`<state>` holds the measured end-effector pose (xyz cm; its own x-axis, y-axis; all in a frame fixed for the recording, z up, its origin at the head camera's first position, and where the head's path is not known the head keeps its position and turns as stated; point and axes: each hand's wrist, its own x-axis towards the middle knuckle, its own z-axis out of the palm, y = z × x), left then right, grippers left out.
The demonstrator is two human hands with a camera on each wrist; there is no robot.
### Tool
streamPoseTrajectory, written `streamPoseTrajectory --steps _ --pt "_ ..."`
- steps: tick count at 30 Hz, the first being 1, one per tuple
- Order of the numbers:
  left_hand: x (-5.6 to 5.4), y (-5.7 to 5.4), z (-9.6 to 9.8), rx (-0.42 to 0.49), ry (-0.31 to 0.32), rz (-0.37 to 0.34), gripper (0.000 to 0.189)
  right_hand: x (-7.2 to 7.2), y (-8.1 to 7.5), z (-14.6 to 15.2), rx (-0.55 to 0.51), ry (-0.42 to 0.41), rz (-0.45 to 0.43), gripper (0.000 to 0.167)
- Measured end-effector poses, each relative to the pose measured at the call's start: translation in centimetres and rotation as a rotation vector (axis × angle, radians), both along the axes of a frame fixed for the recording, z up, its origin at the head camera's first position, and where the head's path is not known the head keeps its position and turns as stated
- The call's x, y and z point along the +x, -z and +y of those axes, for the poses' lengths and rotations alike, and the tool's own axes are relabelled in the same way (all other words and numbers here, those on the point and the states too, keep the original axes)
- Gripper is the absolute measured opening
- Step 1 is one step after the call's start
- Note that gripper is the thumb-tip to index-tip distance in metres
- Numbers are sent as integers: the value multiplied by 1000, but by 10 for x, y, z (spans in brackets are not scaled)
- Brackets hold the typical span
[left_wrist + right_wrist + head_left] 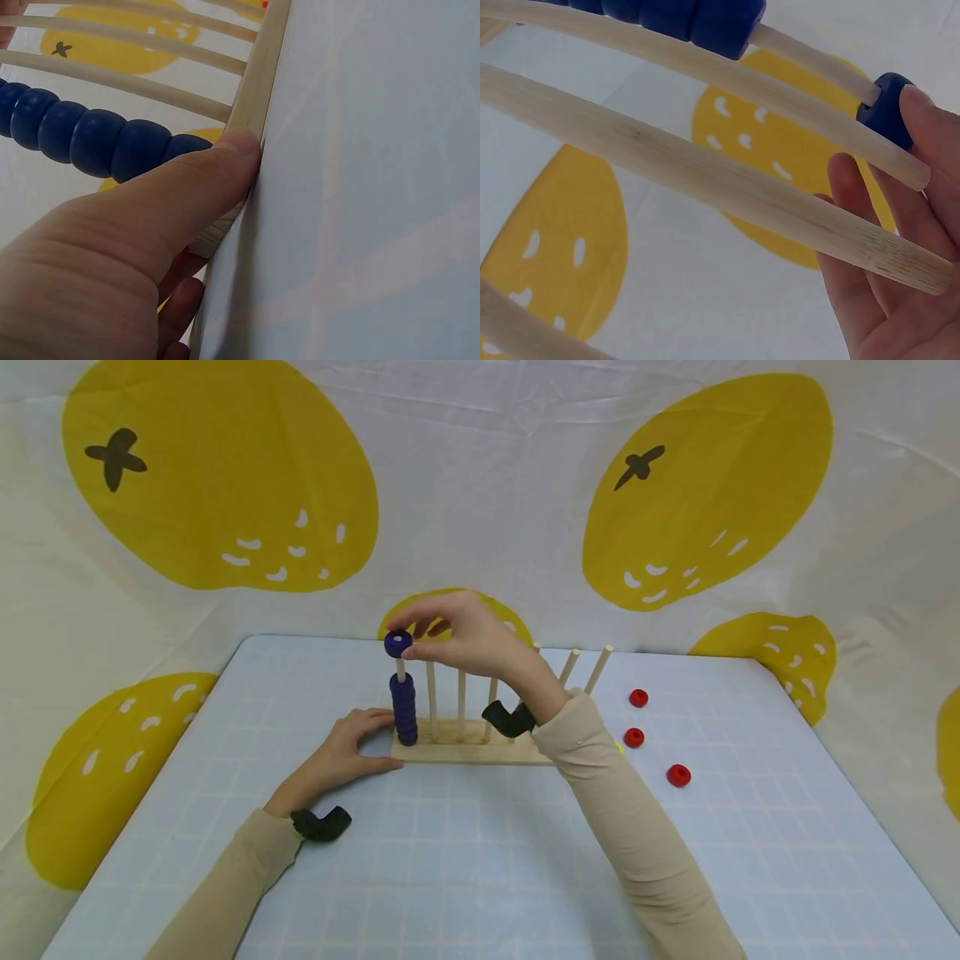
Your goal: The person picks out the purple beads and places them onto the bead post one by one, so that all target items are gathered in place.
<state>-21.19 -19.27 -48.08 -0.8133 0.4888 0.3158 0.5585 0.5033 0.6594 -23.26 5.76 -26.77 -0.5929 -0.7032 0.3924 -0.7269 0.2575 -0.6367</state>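
My right hand (472,631) pinches a dark blue bead (398,643) between thumb and fingers at the top of the leftmost peg. In the right wrist view the peg's end (817,60) runs into that bead (886,111). Lower on the same peg sits a stack of several blue beads (403,710), with bare wood between the stack and the held bead. My left hand (348,747) grips the left end of the wooden base (472,752), thumb along the front edge; its other fingers are partly hidden behind the base. Bare pegs (461,706) stand to the right.
Red beads lie on the table right of the rack, one far (638,697), one midway (633,737) and one nearer (678,775). A bit of yellow (618,747) shows beside the right sleeve, which hides the base's right end. A patterned cloth (480,485) hangs behind.
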Motion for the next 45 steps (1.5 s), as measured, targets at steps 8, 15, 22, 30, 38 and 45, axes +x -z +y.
streamPoseTrajectory --steps 8,15,22,30,38,45 --pt "0 -1 0 -6 -2 -22 68 2 -2 -1 129 35 41 29" --pt "0 -1 0 -9 2 -2 66 4 -3 -2 169 37 41 31" --pt "0 -2 0 -12 3 -22 68 4 -3 -4 222 54 65 33" --pt "1 -4 0 -16 3 -36 69 5 -3 -5 258 70 73 30" --pt "1 -4 1 -19 5 -30 68 5 -4 -4 260 80 75 26" --pt "2 -5 1 -15 2 -46 68 4 -3 -3 249 85 75 25"
